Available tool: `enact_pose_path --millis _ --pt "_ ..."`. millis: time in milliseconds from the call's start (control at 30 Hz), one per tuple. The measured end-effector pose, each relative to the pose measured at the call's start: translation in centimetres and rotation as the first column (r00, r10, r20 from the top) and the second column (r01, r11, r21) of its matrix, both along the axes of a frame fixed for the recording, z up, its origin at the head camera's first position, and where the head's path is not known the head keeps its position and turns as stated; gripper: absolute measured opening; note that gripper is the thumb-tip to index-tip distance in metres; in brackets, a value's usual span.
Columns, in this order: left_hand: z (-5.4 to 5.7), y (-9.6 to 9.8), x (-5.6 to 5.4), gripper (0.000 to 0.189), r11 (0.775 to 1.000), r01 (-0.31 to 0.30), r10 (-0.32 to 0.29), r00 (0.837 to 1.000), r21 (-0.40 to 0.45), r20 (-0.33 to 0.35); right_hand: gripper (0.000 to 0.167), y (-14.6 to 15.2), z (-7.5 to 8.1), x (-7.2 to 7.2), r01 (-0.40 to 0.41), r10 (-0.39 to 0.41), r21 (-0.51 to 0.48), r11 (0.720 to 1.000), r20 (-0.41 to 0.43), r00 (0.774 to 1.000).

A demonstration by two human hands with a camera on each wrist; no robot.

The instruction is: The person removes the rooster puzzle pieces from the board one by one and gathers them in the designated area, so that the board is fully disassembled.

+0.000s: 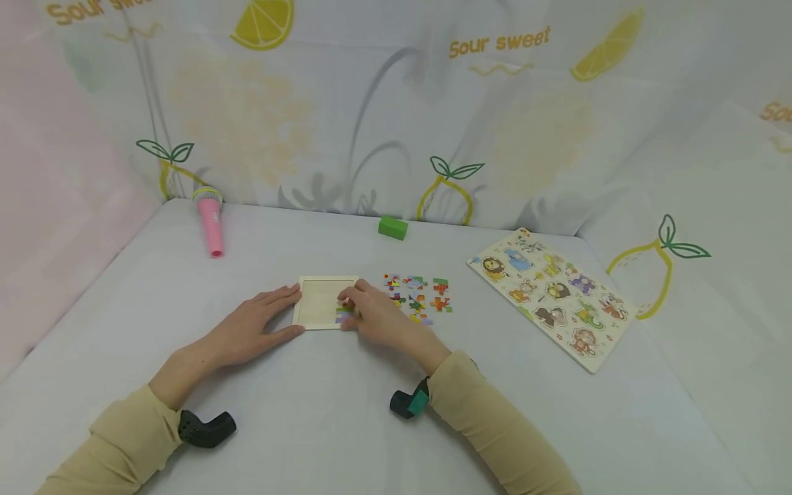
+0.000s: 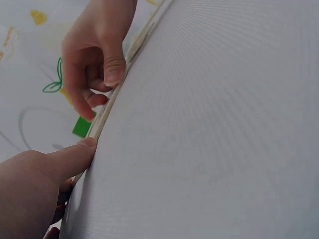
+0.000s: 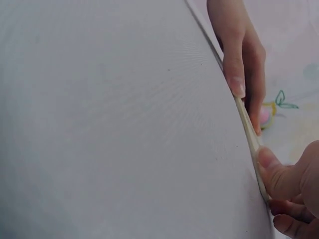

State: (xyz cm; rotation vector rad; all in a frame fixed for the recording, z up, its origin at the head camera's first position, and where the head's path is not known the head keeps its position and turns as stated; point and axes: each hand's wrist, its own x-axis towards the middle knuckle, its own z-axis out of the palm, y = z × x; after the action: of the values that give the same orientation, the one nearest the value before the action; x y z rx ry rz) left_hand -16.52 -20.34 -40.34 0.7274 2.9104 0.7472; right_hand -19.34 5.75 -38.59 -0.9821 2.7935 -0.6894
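Note:
A shallow wooden puzzle tray (image 1: pixel 318 302) lies on the white table. My left hand (image 1: pixel 247 330) holds its left side, fingers straight at the far corner and thumb at the near corner. At the tray's right side, my right hand (image 1: pixel 380 315) bends its fingers over the inside, its thumb at the near rim. A green and purple jigsaw piece (image 1: pixel 342 315) shows in the tray's near right part, under those fingers. Whether they pinch it I cannot tell. Several loose, colourful jigsaw pieces (image 1: pixel 417 302) lie right of the tray, partly hidden by the right hand.
A pink toy microphone (image 1: pixel 212 223) lies at the back left. A green block (image 1: pixel 392 228) sits near the back edge. To the right lies an animal puzzle board (image 1: pixel 553 295), turned at an angle. A printed cloth (image 1: pixel 371 89) hangs behind the table.

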Motion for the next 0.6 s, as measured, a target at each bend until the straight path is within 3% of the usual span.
enact_pose_path --millis 167,600 --pt "-0.07 0.05 -0.02 0.070 1.000 -0.002 0.002 1.000 0.001 -0.004 0.044 -0.03 -0.10 0.03 0.020 -0.020 0.009 1.000 0.019 1.000" --pt "0.13 0.04 0.09 0.071 1.000 -0.003 0.003 1.000 -0.002 0.003 0.031 0.04 -0.18 0.10 -0.003 0.003 -0.023 1.000 0.009 1.000"
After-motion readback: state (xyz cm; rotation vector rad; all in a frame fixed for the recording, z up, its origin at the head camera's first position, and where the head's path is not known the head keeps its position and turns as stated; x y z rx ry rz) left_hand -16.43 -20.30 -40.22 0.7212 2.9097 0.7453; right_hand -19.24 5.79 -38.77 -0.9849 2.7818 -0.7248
